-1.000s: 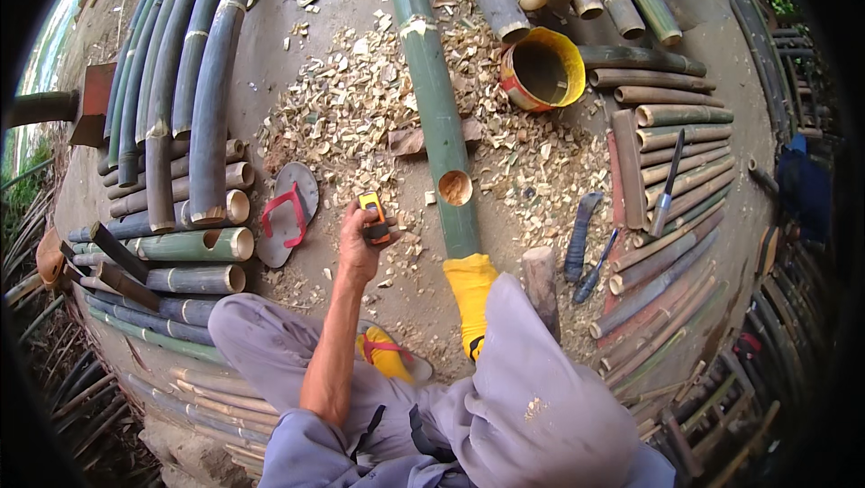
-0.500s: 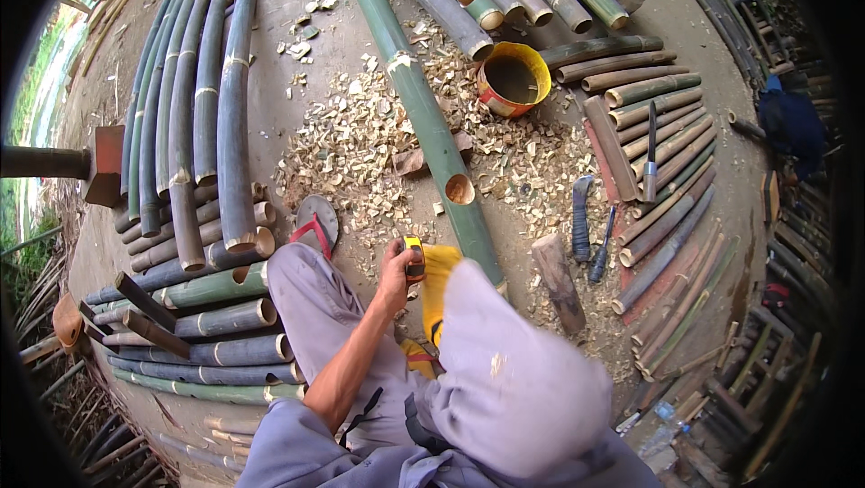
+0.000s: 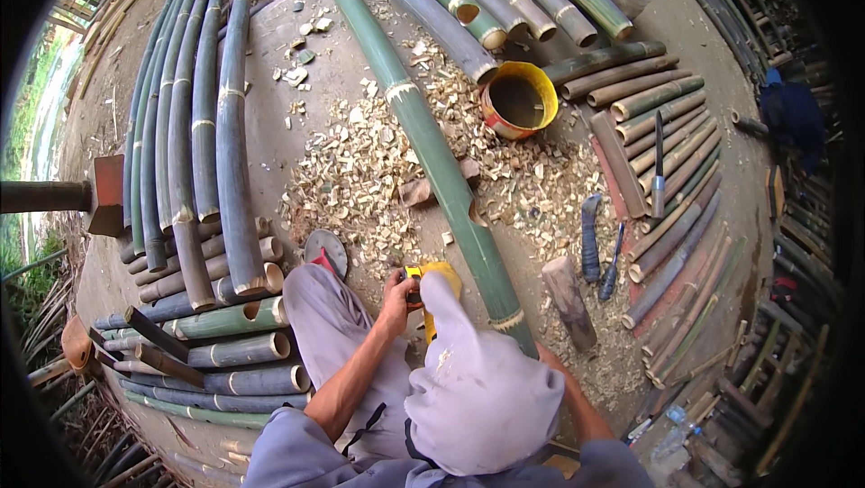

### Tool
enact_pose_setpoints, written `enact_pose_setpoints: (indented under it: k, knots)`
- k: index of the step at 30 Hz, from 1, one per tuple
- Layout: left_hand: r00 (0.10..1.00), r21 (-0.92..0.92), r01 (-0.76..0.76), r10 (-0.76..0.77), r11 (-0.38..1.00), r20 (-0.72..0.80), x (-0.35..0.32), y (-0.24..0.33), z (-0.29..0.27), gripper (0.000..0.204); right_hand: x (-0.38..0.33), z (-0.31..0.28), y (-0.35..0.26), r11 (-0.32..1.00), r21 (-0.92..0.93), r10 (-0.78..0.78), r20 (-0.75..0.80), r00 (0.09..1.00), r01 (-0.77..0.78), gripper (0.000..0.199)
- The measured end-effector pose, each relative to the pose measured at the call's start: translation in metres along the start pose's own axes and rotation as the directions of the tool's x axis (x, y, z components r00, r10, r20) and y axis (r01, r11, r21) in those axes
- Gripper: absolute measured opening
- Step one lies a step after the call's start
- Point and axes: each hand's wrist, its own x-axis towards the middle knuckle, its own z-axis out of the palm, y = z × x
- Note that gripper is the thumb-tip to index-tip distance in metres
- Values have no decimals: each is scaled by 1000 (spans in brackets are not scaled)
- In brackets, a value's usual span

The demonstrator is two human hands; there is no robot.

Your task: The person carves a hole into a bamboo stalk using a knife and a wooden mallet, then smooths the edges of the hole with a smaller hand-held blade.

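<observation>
Well to the left of the left fingers (image 3: 402, 286), a row of long grey-green bamboo poles (image 3: 204, 118) is laid side by side, its near ends overlapping a stack of bamboo lengths (image 3: 241, 351). Beyond the fingers, a broad spread of pale wood chips (image 3: 356, 168) is strewn over the ground. Far to their right, shorter bamboo pieces (image 3: 662, 97) are laid out in a fan.

Just to the right of the left fingers, apart from them, the long green bamboo pole (image 3: 419, 132) is set slantwise; a hole is cut in its side, and its near end is partly covered by the raised knee (image 3: 482, 398). Beyond the fingers and to the right, a yellow-rimmed bucket (image 3: 547, 96) is stood among the chips; nearer, a short log (image 3: 568, 303) is seen.

The right hand (image 3: 548, 358) is mostly hidden beside the pole's near end; whether its fingers are open or closed cannot be told. By the left hand (image 3: 394, 301), its fingers curled round it, a yellow-and-black tape measure (image 3: 413, 283) is gripped in front of the knee.
</observation>
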Motion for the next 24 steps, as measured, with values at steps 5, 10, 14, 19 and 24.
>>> enact_pose_setpoints:
  k: [5, 10, 14, 19, 24]
  knots:
    - [999, 73, -39, 39, 997, 0, 8, 14, -6, 35, 15, 63, -103, 819, -570, -292, -514, 806, -67, 99]
    - [995, 33, -83, 82, 996, 48, 25, 24, 5, 35, 50, 58, -90, 859, -500, -202, -525, 826, -108, 91]
    - [982, 94, -177, 182, 980, -46, 37, 33, -10, 39, 51, 45, -109, 949, -308, -50, -369, 928, -71, 88]
    - [905, 440, -338, 415, 832, -91, 42, 38, -23, 54, 46, 52, -111, 945, -315, -70, -462, 884, -90, 87]
    - [714, 854, -326, 698, 406, -60, 36, 43, -32, 63, 48, 66, -99, 816, -573, -330, -569, 753, -76, 87]
